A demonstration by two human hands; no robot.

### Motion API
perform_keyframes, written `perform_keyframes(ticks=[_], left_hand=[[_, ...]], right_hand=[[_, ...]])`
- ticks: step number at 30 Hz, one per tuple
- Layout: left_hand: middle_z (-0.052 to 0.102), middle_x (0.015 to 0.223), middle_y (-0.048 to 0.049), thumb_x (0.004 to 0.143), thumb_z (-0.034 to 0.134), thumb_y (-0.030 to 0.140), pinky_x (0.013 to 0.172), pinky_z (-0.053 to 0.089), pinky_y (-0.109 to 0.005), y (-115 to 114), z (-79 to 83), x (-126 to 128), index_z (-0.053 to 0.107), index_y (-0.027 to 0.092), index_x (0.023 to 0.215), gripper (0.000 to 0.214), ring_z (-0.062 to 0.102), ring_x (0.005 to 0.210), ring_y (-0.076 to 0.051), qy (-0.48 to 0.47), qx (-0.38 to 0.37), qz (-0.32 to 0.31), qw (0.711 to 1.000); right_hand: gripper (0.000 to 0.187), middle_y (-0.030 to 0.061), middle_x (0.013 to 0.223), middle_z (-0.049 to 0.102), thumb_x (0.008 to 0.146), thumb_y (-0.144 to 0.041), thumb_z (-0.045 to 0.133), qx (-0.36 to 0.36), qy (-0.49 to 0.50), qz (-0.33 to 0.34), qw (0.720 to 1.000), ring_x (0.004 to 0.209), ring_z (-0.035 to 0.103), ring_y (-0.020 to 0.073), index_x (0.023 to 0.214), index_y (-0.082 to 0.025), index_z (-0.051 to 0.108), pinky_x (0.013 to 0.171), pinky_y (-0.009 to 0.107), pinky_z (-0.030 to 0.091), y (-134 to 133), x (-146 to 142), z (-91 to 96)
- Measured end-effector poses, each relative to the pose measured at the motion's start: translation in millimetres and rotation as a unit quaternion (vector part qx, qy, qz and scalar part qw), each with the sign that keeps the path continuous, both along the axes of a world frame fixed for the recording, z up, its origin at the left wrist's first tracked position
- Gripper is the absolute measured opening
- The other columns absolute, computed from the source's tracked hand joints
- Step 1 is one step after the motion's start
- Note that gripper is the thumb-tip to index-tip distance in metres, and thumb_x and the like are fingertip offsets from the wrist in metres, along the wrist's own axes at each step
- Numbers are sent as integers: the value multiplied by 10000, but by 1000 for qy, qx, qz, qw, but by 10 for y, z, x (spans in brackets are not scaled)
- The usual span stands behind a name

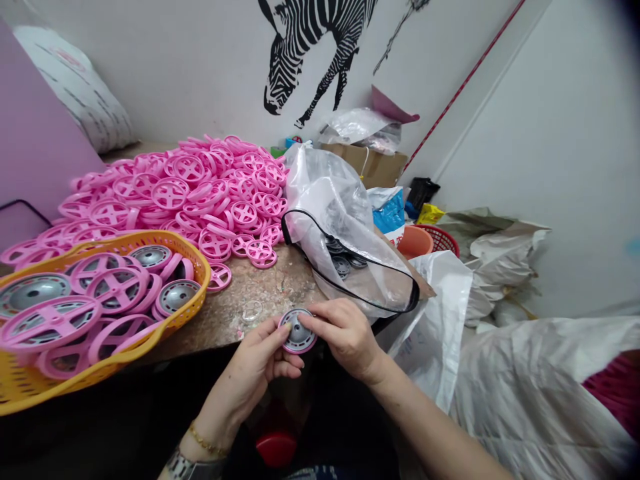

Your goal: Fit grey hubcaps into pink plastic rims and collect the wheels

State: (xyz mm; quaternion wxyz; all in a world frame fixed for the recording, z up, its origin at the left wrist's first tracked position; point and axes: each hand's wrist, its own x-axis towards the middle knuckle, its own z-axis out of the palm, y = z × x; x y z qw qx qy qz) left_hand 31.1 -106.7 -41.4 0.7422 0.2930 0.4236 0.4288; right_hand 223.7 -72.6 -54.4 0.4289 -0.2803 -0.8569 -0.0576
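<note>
Tabletop (260, 287) between pink wheel heap (200, 187) and grey-hubbed wheel (298, 331), zebra mural (315, 47) behind.

Behind the left hand (255, 370) sit a gold bracelet (205, 441) and silver watchband (186, 468).

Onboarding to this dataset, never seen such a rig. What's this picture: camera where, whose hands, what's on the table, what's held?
No machine here: a person works with bare hands, filmed by a camera worn on the head, looking forward and down. The left hand and right hand both have their grip on one pink wheel with a grey centre, at the edge of the table. On it lie a big pile of pink rims, a yellow basket of pink-and-grey wheels, and a clear bag holding grey discs.
</note>
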Motion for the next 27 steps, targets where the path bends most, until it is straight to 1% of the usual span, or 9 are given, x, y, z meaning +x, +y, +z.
perform_keyframes(ticks=[3,6,10,11,13,16,19,23,27], left_hand=[[697,781,-25,762,778,374,505,584,-207,4,-30,12,635,151,1011,363,661,560,-110,27,21,12,999],[700,825,-34,780,750,383,521,588,-222,6,-50,18,622,143,1079,404,661,577,-116,69,50,38,996],[697,902,-51,822,694,406,568,596,-247,-2,-60,32,603,141,1127,415,666,626,-129,117,95,42,988],[690,920,-49,834,679,409,583,598,-255,-7,-64,36,603,147,1130,403,668,642,-134,125,108,34,986],[673,956,-42,864,643,410,608,601,-271,-24,-72,44,609,167,1131,363,673,683,-146,144,139,11,980],[655,991,-38,916,569,409,664,604,-302,-54,-75,50,619,195,1133,309,679,763,-173,186,192,-29,963],[660,996,-42,932,542,389,705,599,-323,-72,-54,56,630,214,1136,283,684,805,-199,232,242,-42,941],[679,898,-35,885,608,332,642,581,-303,-87,-12,81,681,222,1034,199,679,724,-205,258,260,-10,930],[677,826,-32,845,654,316,574,569,-294,-88,21,113,710,227,980,171,664,640,-202,245,232,42,940]], right_hand=[[282,101,1084,724,985,-146,489,-61,25,4,998,967,645,200,1159,-216,699,815,352,506,-37,-55,-36],[333,106,1178,691,993,-188,448,-214,115,16,970,1068,631,210,1265,-222,638,914,377,498,-77,-85,-41],[334,79,1123,699,923,-289,569,-470,253,42,844,1014,655,204,1240,-198,620,884,341,508,-103,-118,9],[304,64,1071,707,893,-302,605,-509,266,57,817,974,657,200,1172,-192,649,854,326,508,-104,-129,29],[231,30,960,707,841,-310,656,-548,277,75,786,889,645,181,1033,-186,689,799,294,496,-104,-153,67],[156,-10,816,671,809,-307,676,-553,296,61,777,772,598,145,905,-186,701,722,255,460,-116,-181,101],[112,-23,751,644,797,-287,681,-532,312,41,786,725,564,134,837,-183,695,687,244,435,-152,-199,104],[68,-20,721,639,801,-244,663,-481,308,20,821,705,551,135,788,-183,690,675,248,421,-211,-239,114],[91,-22,681,610,803,-253,643,-485,322,13,813,685,537,136,754,-185,678,661,249,418,-200,-300,117]])
